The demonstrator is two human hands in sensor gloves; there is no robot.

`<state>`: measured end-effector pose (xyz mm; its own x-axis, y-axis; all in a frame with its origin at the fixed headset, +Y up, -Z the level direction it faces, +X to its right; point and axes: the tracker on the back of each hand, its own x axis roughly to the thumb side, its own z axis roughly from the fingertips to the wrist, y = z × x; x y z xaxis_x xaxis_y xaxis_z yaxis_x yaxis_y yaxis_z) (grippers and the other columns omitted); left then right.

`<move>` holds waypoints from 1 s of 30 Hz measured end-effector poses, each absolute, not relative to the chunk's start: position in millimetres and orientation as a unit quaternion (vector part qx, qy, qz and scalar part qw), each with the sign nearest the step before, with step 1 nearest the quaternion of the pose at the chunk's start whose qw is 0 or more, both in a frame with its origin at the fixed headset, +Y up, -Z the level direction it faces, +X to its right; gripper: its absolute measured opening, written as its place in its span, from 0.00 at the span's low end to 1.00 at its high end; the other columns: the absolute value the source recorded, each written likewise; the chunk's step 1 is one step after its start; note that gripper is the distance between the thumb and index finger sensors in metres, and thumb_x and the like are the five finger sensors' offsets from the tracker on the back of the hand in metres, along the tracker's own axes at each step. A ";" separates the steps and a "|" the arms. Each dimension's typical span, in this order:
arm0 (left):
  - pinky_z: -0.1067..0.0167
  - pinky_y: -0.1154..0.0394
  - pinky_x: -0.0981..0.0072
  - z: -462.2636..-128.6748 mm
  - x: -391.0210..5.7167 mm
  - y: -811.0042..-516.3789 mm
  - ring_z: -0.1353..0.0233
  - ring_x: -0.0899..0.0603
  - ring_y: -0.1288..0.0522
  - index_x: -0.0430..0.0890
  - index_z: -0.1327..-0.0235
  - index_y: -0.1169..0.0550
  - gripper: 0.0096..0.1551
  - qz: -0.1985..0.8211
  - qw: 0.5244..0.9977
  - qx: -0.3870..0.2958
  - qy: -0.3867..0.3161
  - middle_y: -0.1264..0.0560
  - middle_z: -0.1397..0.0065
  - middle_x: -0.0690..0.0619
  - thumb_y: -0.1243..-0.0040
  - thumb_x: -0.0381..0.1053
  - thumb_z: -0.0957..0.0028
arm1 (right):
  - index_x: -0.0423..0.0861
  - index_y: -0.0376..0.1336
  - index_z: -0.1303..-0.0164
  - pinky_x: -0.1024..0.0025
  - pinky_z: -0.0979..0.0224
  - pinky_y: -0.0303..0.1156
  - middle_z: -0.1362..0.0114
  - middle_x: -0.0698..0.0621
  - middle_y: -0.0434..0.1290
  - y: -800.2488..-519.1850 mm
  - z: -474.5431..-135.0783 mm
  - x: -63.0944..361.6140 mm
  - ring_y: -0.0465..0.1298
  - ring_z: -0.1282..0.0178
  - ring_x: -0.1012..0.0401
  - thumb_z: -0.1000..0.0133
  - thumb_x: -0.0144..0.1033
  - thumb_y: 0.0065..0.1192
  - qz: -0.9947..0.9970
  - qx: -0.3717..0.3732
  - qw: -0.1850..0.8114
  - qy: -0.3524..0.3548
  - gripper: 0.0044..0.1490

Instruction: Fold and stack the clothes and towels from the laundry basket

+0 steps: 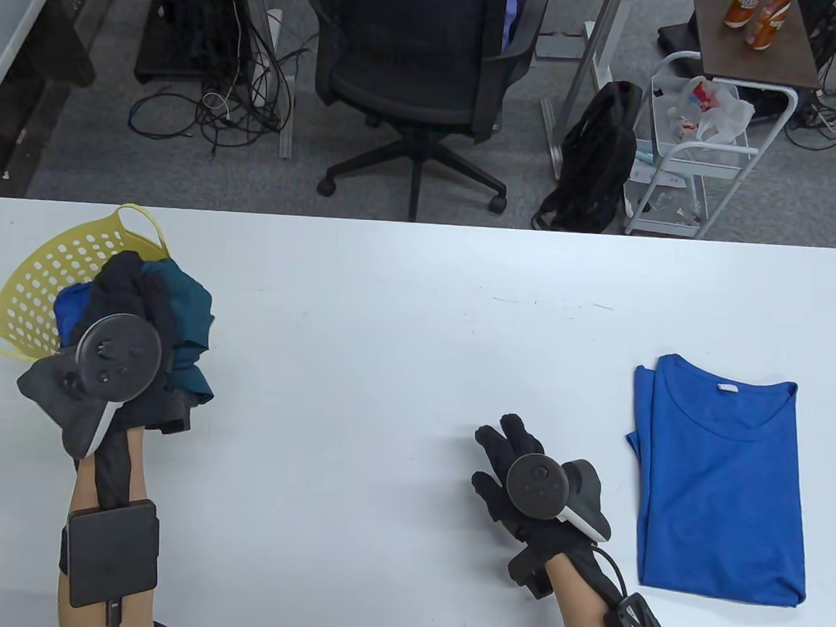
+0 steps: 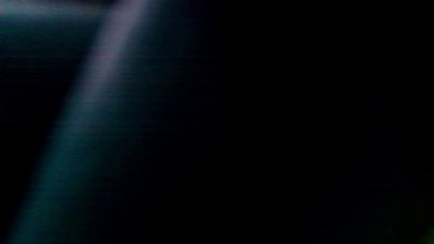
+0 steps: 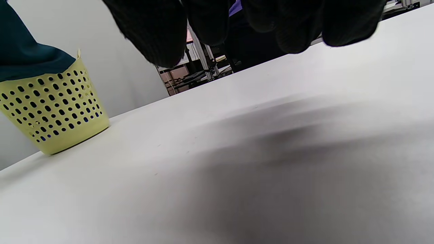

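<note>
A yellow perforated laundry basket stands at the table's left edge; it also shows in the right wrist view. My left hand is over the basket and grips a bunched dark teal garment, lifted above the rim; its fingers are hidden by the tracker and cloth. The garment shows at the right wrist view's top left. The left wrist view is dark, covered by cloth. A blue cloth lies in the basket. My right hand is empty, fingers spread just above the table.
A folded blue T-shirt lies flat at the table's right, close to my right hand. The white table stretches between the basket and the shirt. An office chair and a cart stand beyond the far edge.
</note>
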<state>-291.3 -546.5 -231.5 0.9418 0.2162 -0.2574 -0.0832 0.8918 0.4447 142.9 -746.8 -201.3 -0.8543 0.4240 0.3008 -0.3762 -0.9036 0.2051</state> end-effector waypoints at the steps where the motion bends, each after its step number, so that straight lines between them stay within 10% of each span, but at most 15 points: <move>1: 0.66 0.17 0.69 -233.6 -286.2 -554.6 0.68 0.60 0.19 0.47 0.28 0.32 0.25 0.087 0.959 0.224 0.151 0.20 0.46 0.52 0.53 0.56 0.33 | 0.36 0.51 0.14 0.28 0.27 0.59 0.14 0.24 0.45 -746.8 -200.8 141.9 0.57 0.21 0.27 0.35 0.38 0.61 0.960 0.174 0.208 0.069 0.43; 7: 0.67 0.16 0.71 -218.8 -254.3 -497.0 0.70 0.61 0.19 0.44 0.29 0.34 0.25 0.229 0.909 0.341 0.069 0.21 0.49 0.53 0.54 0.55 0.33 | 0.36 0.51 0.14 0.28 0.27 0.60 0.14 0.24 0.45 -746.7 -201.2 144.2 0.57 0.21 0.28 0.35 0.40 0.60 0.955 0.176 0.229 0.070 0.43; 12: 0.65 0.16 0.70 -177.7 -204.3 -432.6 0.68 0.61 0.19 0.46 0.29 0.35 0.25 0.406 0.812 0.391 -0.151 0.22 0.48 0.54 0.55 0.56 0.33 | 0.36 0.51 0.14 0.28 0.27 0.60 0.14 0.24 0.45 -742.9 -206.0 158.0 0.57 0.21 0.28 0.35 0.40 0.60 0.949 0.154 0.269 0.053 0.43; 23: 0.65 0.15 0.69 -240.3 -146.6 -627.8 0.68 0.60 0.18 0.45 0.29 0.33 0.25 0.335 0.935 0.066 -0.099 0.21 0.48 0.53 0.53 0.55 0.34 | 0.35 0.49 0.13 0.27 0.27 0.59 0.14 0.23 0.44 -738.0 -205.6 169.7 0.57 0.22 0.27 0.35 0.42 0.62 0.943 0.137 0.299 0.055 0.46; 30: 0.62 0.16 0.68 -202.8 -110.3 -603.8 0.65 0.59 0.18 0.46 0.29 0.34 0.25 0.486 0.829 0.043 -0.274 0.21 0.47 0.53 0.54 0.55 0.34 | 0.30 0.19 0.17 0.20 0.28 0.52 0.18 0.18 0.26 -747.3 -206.1 147.7 0.44 0.22 0.19 0.43 0.53 0.67 0.914 0.184 0.326 0.154 0.78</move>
